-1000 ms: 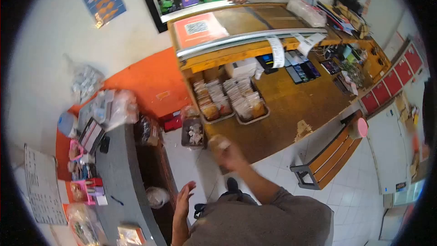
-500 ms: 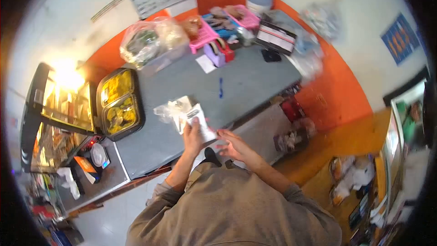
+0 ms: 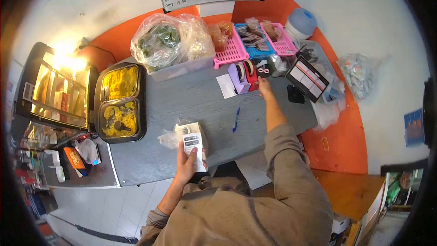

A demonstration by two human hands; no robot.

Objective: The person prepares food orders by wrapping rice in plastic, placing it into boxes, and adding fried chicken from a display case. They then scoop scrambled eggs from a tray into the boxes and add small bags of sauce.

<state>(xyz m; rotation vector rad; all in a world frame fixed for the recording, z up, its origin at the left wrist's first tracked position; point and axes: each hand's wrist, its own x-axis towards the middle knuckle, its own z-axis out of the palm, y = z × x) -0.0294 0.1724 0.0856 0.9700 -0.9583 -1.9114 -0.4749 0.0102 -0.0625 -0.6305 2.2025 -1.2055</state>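
My left hand (image 3: 185, 164) is closed around a white printed paper slip (image 3: 193, 142), held against a pale box-like pack (image 3: 196, 128). A crumpled clear plastic bag (image 3: 169, 139) sticks out to the left of that pack. My right arm reaches across the counter, and my right hand (image 3: 264, 87) is at the right side of the red tape dispenser (image 3: 251, 80). Its fingers are drawn together there; what they pinch, if anything, is too small to make out. A purple tape dispenser (image 3: 237, 79) stands beside the red one.
On the grey counter (image 3: 177, 95) lie a blue pen (image 3: 236, 119) and a white paper (image 3: 226, 86). Two trays of yellow food (image 3: 120, 82) and a lit display case (image 3: 59, 91) stand left. Pink baskets (image 3: 231, 50), a bagged bin (image 3: 184, 69) and a tablet (image 3: 307, 78) line the back.
My right hand has left the slip and moved up and right to the tape dispensers. My left hand keeps the slip and pack. The head view has shifted.
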